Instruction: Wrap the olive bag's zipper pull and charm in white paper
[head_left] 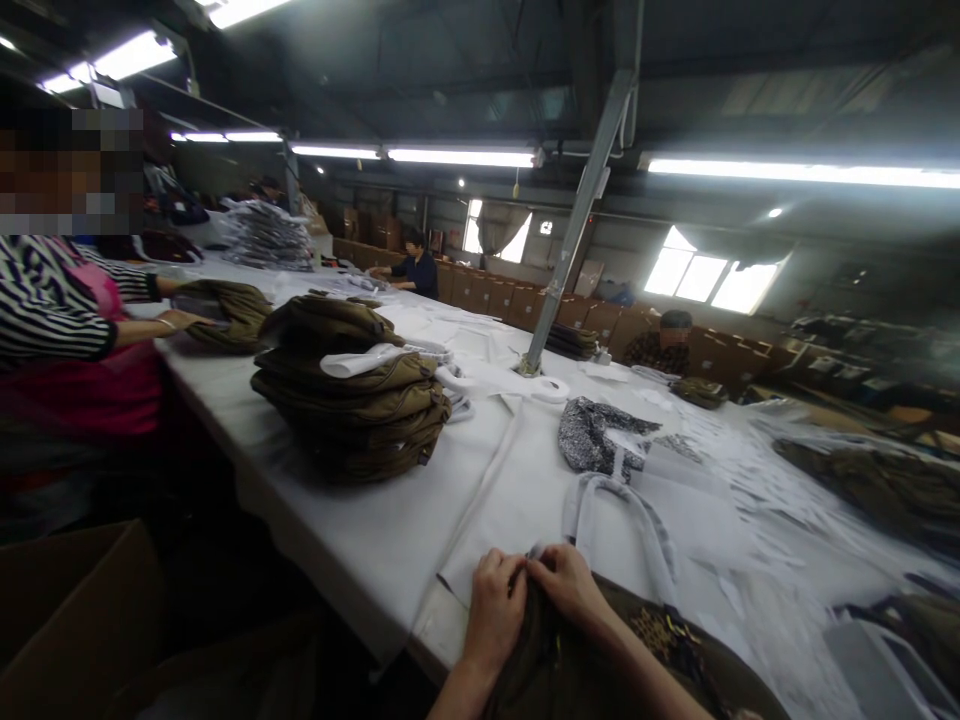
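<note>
An olive-brown bag [592,650] with yellow stitched decoration lies at the table's near edge, under my forearms. My left hand [495,600] and my right hand [562,580] meet at the bag's upper edge, fingertips pinched close together. A small pale bit shows between them, too small to name. White-wrapped handles [626,510] loop up from the bag onto the white table. Just beyond lies a crumpled black-and-white patterned cloth [600,435].
A tall stack of olive bags [360,400] stands left on the white table [375,540]. A co-worker in striped sleeves [52,310] handles another bag [229,315]. A slanted metal post [577,230] rises from the table. An open cardboard box [82,610] sits lower left.
</note>
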